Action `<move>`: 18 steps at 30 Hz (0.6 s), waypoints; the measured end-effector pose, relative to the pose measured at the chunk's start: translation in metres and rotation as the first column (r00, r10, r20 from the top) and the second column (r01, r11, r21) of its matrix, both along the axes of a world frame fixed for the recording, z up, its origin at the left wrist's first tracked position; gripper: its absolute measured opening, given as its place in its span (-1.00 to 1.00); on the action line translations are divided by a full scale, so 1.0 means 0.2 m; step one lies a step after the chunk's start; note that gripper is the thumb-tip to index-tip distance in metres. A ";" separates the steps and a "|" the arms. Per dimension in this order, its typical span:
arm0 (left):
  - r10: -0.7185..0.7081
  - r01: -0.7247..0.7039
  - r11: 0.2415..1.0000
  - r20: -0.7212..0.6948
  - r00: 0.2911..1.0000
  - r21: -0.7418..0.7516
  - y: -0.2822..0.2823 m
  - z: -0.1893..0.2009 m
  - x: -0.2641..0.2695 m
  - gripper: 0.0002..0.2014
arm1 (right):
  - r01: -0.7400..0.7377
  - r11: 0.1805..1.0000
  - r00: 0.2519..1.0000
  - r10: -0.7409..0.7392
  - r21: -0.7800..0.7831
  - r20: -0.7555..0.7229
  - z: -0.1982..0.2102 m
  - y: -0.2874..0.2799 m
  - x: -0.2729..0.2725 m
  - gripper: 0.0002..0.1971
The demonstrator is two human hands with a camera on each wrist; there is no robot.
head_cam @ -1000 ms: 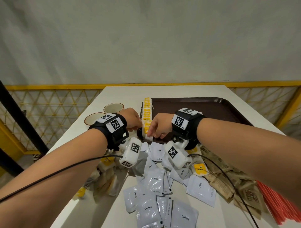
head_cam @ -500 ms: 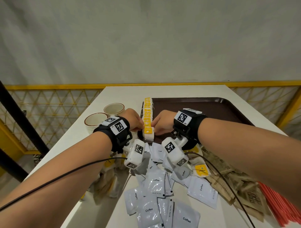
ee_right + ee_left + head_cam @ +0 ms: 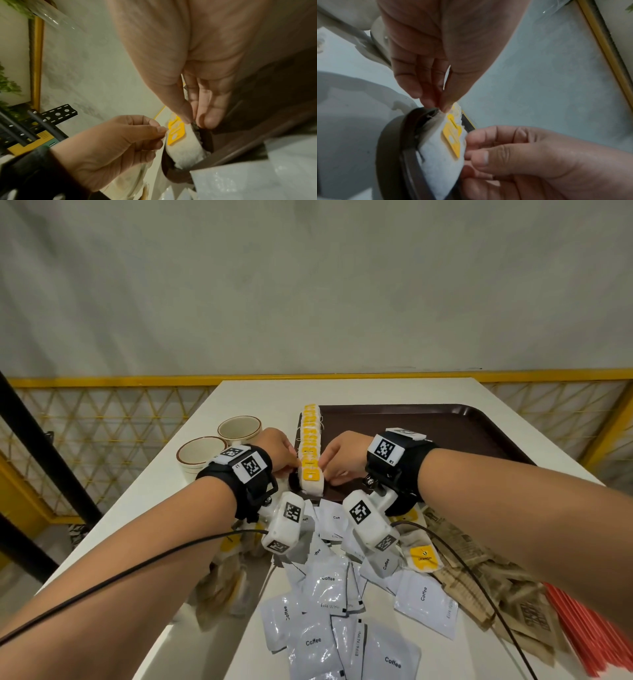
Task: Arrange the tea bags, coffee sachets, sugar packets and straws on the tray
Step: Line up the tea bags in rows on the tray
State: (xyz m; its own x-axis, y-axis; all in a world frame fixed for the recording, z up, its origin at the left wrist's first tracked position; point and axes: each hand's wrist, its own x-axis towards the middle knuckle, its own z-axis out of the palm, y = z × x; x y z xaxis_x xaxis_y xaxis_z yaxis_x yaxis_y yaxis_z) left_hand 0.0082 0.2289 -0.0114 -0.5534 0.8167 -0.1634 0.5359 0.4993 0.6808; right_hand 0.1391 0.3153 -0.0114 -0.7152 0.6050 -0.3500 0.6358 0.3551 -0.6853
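Tray (image 3: 479,436): dark brown, on the white table (image 3: 260,392), far right of centre.

Tea bags (image 3: 310,450): one row, white pouches with yellow tags, standing packed along the tray's left edge from the far end to the near corner. The nearest bag (image 3: 311,479) sits at the tray's near-left corner.

Left hand (image 3: 279,451): at the left side of the row's near end; thumb and fingertips pinch the edge of the nearest bag in the left wrist view.

Right hand (image 3: 344,455): at the right side of the same bag; thumb and fingers close on its right edge, though the exact contact is partly hidden in the right wrist view, so the grip appears light.

Coffee sachets (image 3: 329,587): white, marked "Coffee", in a loose overlapping heap on the table nearer the person than the tray.

Loose tea bag (image 3: 423,558): yellow tag up, lying on the heap's right side, off the tray.

Sugar packets (image 3: 507,590): brown paper, piled on the table to the right of the sachets.

Straws (image 3: 589,631): red, bundled at the table's near-right edge, beside the sugar packets.

Further pale packets (image 3: 226,583): at the table's left edge; kind unclear.

Two cups (image 3: 219,440): cream with brown rims, on the table left of the tray.
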 end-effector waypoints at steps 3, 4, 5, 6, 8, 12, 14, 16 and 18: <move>-0.019 0.019 1.000 0.011 1.000 -0.018 -0.02 0.00 -0.01 -0.83 | 0.030 0.999 0.998 -0.032 -0.030 -0.057 0.02 0.02 0.03 -0.87; -0.030 0.030 0.999 0.012 0.999 -0.030 -0.03 0.00 -0.02 -0.84 | -0.017 1.000 0.998 0.016 -0.016 -0.064 0.03 0.01 0.04 -0.84; -0.038 0.039 0.998 0.014 0.999 -0.040 -0.04 0.00 -0.02 -0.84 | -0.081 0.997 0.996 0.082 0.019 -0.047 0.03 0.01 0.06 -0.85; -0.045 0.046 0.998 0.016 0.999 -0.048 -0.04 0.00 -0.01 -0.84 | -0.150 0.988 0.988 0.151 0.042 -0.012 0.04 0.00 0.06 -0.87; -0.054 0.054 0.997 0.019 0.998 -0.053 -0.05 0.00 -0.01 -0.84 | -0.269 0.961 0.961 0.265 0.056 0.080 0.04 -0.02 0.04 -0.82; -0.053 0.054 0.997 0.020 0.998 -0.051 -0.04 0.00 -0.01 -0.83 | -0.334 0.938 0.932 0.314 0.091 0.180 0.02 -0.04 -0.01 -0.68; -0.052 0.053 0.997 0.013 0.999 -0.052 -0.04 0.00 -0.02 -0.83 | -0.336 0.935 0.933 0.315 0.111 0.174 0.02 -0.05 -0.02 -0.69; -0.051 0.051 0.997 0.009 0.999 -0.050 -0.04 0.00 -0.02 -0.82 | -0.339 0.933 0.935 0.320 0.118 0.152 0.02 -0.06 -0.02 -0.70; -0.050 0.050 0.998 0.001 0.999 -0.049 -0.05 -0.01 -0.02 -0.82 | -0.351 0.928 0.931 0.332 0.124 0.154 0.02 -0.06 -0.02 -0.68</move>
State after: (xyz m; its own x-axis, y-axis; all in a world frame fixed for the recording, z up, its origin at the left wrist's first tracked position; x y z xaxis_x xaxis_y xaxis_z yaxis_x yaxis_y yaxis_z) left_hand 0.0037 0.2195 -0.0128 -0.5126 0.8342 -0.2034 0.5612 0.5048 0.6560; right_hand 0.1357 0.3038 -0.0081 -0.8425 0.3837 -0.3781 0.5368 0.6567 -0.5297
